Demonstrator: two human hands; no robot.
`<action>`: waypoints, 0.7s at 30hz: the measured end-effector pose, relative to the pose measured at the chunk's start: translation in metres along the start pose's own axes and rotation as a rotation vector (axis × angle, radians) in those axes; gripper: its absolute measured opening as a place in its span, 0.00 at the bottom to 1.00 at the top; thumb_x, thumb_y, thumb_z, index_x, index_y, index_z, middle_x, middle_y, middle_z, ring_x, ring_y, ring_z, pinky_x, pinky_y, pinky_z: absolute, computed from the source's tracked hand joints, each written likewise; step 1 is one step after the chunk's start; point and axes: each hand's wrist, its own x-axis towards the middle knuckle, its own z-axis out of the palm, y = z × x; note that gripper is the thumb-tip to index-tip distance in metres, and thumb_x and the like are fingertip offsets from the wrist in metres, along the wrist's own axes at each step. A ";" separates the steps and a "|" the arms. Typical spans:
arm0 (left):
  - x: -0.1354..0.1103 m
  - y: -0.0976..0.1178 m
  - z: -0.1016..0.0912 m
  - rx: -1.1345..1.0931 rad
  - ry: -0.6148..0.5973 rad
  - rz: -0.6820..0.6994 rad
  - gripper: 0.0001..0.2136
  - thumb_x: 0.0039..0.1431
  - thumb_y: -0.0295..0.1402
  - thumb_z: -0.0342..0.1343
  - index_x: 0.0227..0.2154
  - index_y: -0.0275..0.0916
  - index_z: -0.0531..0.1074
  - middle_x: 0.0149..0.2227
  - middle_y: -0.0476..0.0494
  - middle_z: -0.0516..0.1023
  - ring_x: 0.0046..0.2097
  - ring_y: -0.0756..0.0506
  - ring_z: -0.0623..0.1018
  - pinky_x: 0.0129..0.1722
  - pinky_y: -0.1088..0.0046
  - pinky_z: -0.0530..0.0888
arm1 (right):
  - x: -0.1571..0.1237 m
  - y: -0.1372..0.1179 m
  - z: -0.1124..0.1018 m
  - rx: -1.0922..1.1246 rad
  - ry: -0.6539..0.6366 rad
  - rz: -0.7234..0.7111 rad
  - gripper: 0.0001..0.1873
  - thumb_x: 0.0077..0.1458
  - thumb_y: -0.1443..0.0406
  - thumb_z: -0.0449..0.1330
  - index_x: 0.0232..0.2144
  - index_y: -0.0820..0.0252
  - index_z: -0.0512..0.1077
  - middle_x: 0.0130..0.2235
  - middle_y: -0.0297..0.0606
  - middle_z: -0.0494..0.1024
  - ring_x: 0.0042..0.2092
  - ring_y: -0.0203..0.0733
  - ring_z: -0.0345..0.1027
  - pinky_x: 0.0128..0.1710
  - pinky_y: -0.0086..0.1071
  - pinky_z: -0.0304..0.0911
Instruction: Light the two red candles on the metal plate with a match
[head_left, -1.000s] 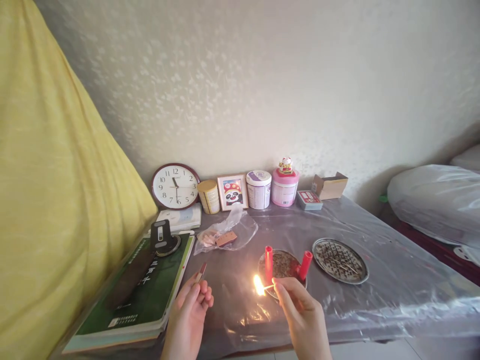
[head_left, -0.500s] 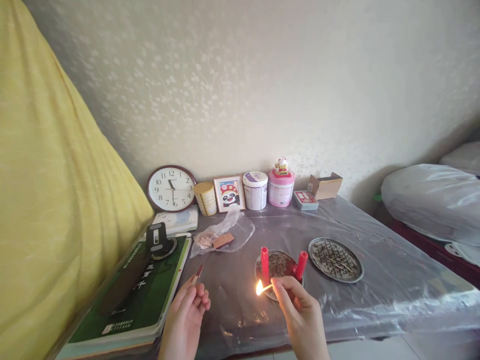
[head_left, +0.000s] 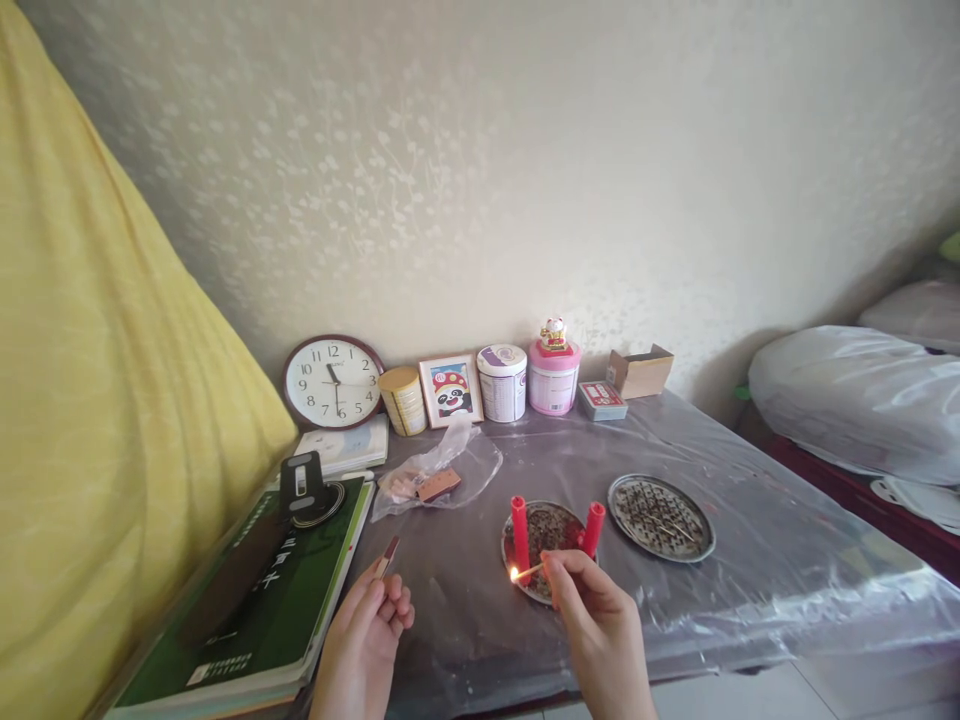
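Pinched between the fingertips of my right hand (head_left: pixel 596 620) is a burning match (head_left: pixel 531 571), its small flame at the left end. The flame lies in front of the lower part of the left red candle (head_left: pixel 519 530). A second red candle (head_left: pixel 593 527) stands on the same round metal plate (head_left: pixel 551 518), partly behind my right hand. My left hand (head_left: pixel 366 625) holds a small matchbox (head_left: pixel 388 555) upright between thumb and fingers, left of the plate. Neither candle top shows a flame.
Right of the candles lies another metal plate (head_left: pixel 661 517) with thin sticks on it. A clear plastic bag (head_left: pixel 480 465) with a small brown box (head_left: pixel 438 485) sits behind. A green book (head_left: pixel 247 590) lies left. A clock (head_left: pixel 334 382), tins (head_left: pixel 502 385) and a picture (head_left: pixel 451 390) line the wall.
The match flame has shrunk from a larger blaze to a small point. The view has shifted slightly; both hands keep their grips.
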 end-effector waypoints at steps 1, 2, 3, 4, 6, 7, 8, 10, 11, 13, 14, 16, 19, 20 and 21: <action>0.000 0.000 0.001 -0.003 0.006 -0.002 0.17 0.45 0.39 0.67 0.39 0.40 0.76 0.26 0.50 0.69 0.29 0.50 0.68 0.28 0.75 0.71 | 0.000 -0.001 0.000 0.009 0.010 0.008 0.13 0.55 0.56 0.60 0.27 0.60 0.75 0.23 0.34 0.72 0.25 0.35 0.64 0.25 0.24 0.61; 0.000 0.000 0.001 -0.005 0.014 -0.005 0.18 0.44 0.39 0.67 0.39 0.40 0.76 0.26 0.50 0.69 0.29 0.50 0.68 0.27 0.75 0.71 | 0.001 -0.002 0.001 0.017 0.021 0.016 0.13 0.54 0.56 0.60 0.27 0.60 0.75 0.22 0.33 0.71 0.25 0.35 0.63 0.24 0.24 0.60; 0.000 0.000 0.002 -0.006 0.022 -0.007 0.18 0.43 0.39 0.68 0.39 0.40 0.76 0.25 0.50 0.69 0.28 0.49 0.68 0.27 0.75 0.71 | 0.001 -0.004 0.002 0.026 0.035 0.022 0.14 0.54 0.56 0.61 0.26 0.60 0.75 0.22 0.33 0.71 0.24 0.34 0.62 0.23 0.24 0.59; 0.000 0.000 0.002 -0.006 0.029 -0.008 0.19 0.43 0.39 0.68 0.39 0.40 0.76 0.25 0.50 0.69 0.28 0.49 0.68 0.26 0.75 0.70 | 0.002 -0.005 0.003 0.038 0.049 0.025 0.14 0.54 0.56 0.61 0.26 0.60 0.75 0.21 0.33 0.70 0.23 0.34 0.61 0.22 0.24 0.59; 0.001 0.000 0.003 -0.003 0.038 -0.013 0.20 0.41 0.40 0.69 0.39 0.40 0.76 0.25 0.49 0.69 0.28 0.49 0.68 0.26 0.75 0.70 | 0.005 -0.009 0.005 0.072 0.085 0.019 0.14 0.53 0.56 0.62 0.26 0.61 0.75 0.20 0.32 0.68 0.22 0.33 0.58 0.21 0.24 0.57; 0.001 0.000 0.002 -0.002 0.042 -0.013 0.20 0.41 0.40 0.69 0.39 0.40 0.76 0.25 0.49 0.69 0.28 0.49 0.68 0.26 0.75 0.70 | 0.007 -0.010 0.005 0.098 0.102 0.015 0.14 0.52 0.56 0.62 0.26 0.61 0.75 0.20 0.31 0.67 0.22 0.32 0.58 0.21 0.24 0.56; 0.002 0.000 0.002 -0.001 0.047 -0.014 0.20 0.41 0.40 0.69 0.39 0.40 0.76 0.25 0.49 0.69 0.28 0.49 0.68 0.25 0.75 0.70 | 0.009 -0.010 0.005 0.127 0.117 0.017 0.14 0.51 0.56 0.63 0.26 0.61 0.75 0.20 0.31 0.67 0.22 0.32 0.57 0.21 0.24 0.56; 0.003 -0.001 -0.001 0.002 0.050 -0.017 0.20 0.41 0.40 0.69 0.39 0.41 0.77 0.25 0.49 0.70 0.29 0.49 0.68 0.26 0.75 0.70 | 0.012 -0.010 0.005 0.182 0.142 0.038 0.13 0.50 0.56 0.64 0.28 0.61 0.76 0.20 0.31 0.67 0.23 0.31 0.56 0.21 0.23 0.55; 0.004 -0.001 -0.002 0.001 0.056 -0.016 0.20 0.41 0.40 0.69 0.39 0.41 0.77 0.25 0.49 0.70 0.29 0.49 0.68 0.26 0.75 0.70 | 0.014 -0.009 0.005 0.204 0.158 0.053 0.13 0.50 0.56 0.65 0.29 0.61 0.77 0.21 0.31 0.67 0.23 0.31 0.56 0.21 0.23 0.55; 0.005 -0.001 -0.004 -0.002 0.075 -0.018 0.21 0.39 0.41 0.69 0.39 0.41 0.77 0.25 0.49 0.70 0.29 0.49 0.68 0.26 0.75 0.70 | 0.017 -0.006 0.004 0.234 0.198 0.075 0.14 0.49 0.55 0.66 0.30 0.61 0.77 0.22 0.32 0.69 0.24 0.31 0.57 0.23 0.23 0.55; 0.005 0.000 -0.004 -0.004 0.084 -0.020 0.21 0.38 0.41 0.70 0.38 0.41 0.77 0.25 0.49 0.70 0.29 0.49 0.68 0.26 0.75 0.70 | 0.018 -0.005 0.004 0.245 0.218 0.081 0.14 0.49 0.55 0.66 0.30 0.61 0.77 0.23 0.32 0.70 0.25 0.31 0.57 0.23 0.23 0.56; 0.006 0.001 -0.003 -0.006 0.103 -0.022 0.22 0.37 0.41 0.70 0.38 0.41 0.77 0.25 0.49 0.70 0.28 0.49 0.67 0.25 0.75 0.70 | 0.020 -0.005 0.004 0.258 0.250 0.087 0.14 0.48 0.55 0.67 0.31 0.61 0.78 0.24 0.32 0.71 0.25 0.31 0.58 0.24 0.23 0.56; 0.007 0.002 -0.002 -0.013 0.110 -0.027 0.21 0.37 0.41 0.70 0.38 0.41 0.78 0.24 0.49 0.69 0.28 0.49 0.67 0.25 0.75 0.70 | 0.023 -0.006 0.005 0.275 0.281 0.092 0.14 0.47 0.55 0.67 0.31 0.61 0.78 0.22 0.31 0.70 0.24 0.30 0.57 0.22 0.22 0.55; 0.007 0.003 -0.002 -0.017 0.111 -0.027 0.21 0.37 0.42 0.70 0.38 0.41 0.78 0.24 0.49 0.69 0.28 0.49 0.67 0.25 0.75 0.70 | 0.024 -0.007 0.006 0.285 0.295 0.094 0.14 0.47 0.55 0.67 0.31 0.61 0.78 0.21 0.31 0.69 0.23 0.30 0.56 0.22 0.22 0.55; 0.007 0.003 -0.002 -0.021 0.114 -0.028 0.22 0.36 0.42 0.70 0.37 0.41 0.78 0.24 0.49 0.70 0.28 0.49 0.67 0.25 0.75 0.70 | 0.025 -0.008 0.007 0.297 0.308 0.093 0.14 0.47 0.55 0.67 0.31 0.61 0.78 0.21 0.30 0.69 0.23 0.30 0.56 0.21 0.22 0.54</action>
